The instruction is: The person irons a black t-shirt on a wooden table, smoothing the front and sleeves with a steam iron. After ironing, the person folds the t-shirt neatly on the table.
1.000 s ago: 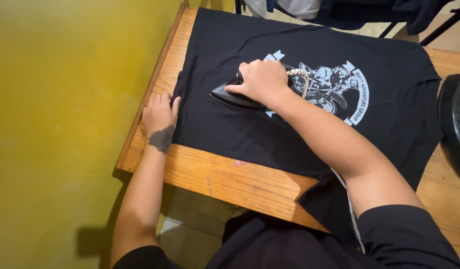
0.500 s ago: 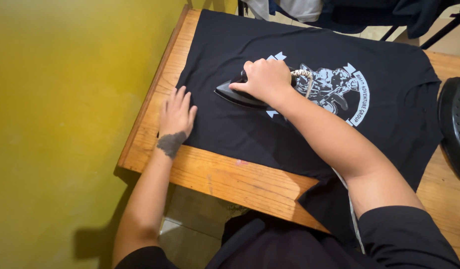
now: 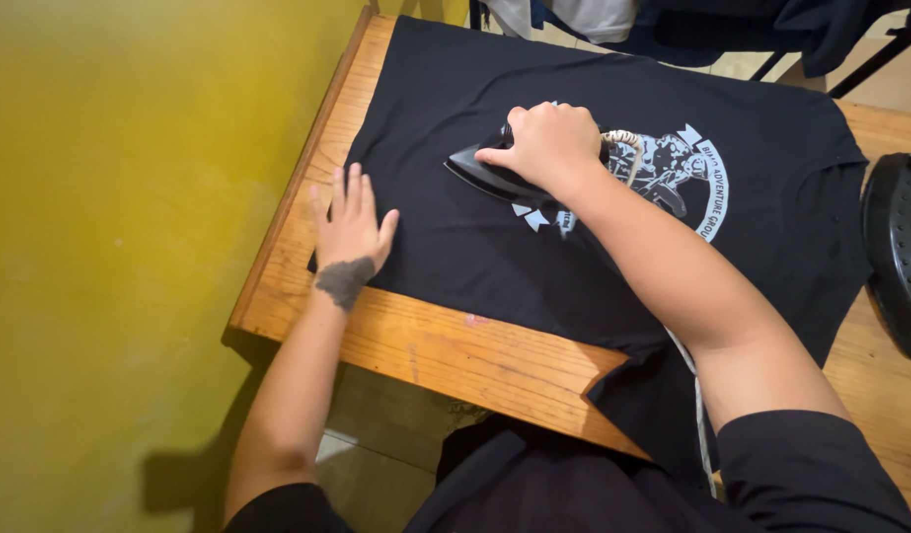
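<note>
Head view: we grip the black flat iron (image 3: 495,176) in right-hand (image 3: 549,146) fingers, left hand (image 3: 350,229) spread flat, tensioning the black printed cotton T-shirt (image 3: 455,247) against creases.

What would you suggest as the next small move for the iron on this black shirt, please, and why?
Probably slide the iron toward the left hand, onto the plain black fabric there. The right hand grips its handle with the tip pointing that way, the left hand lies flat pinning the t-shirt near the wooden table edge, and the iron's rear sits on the pale print.
</note>
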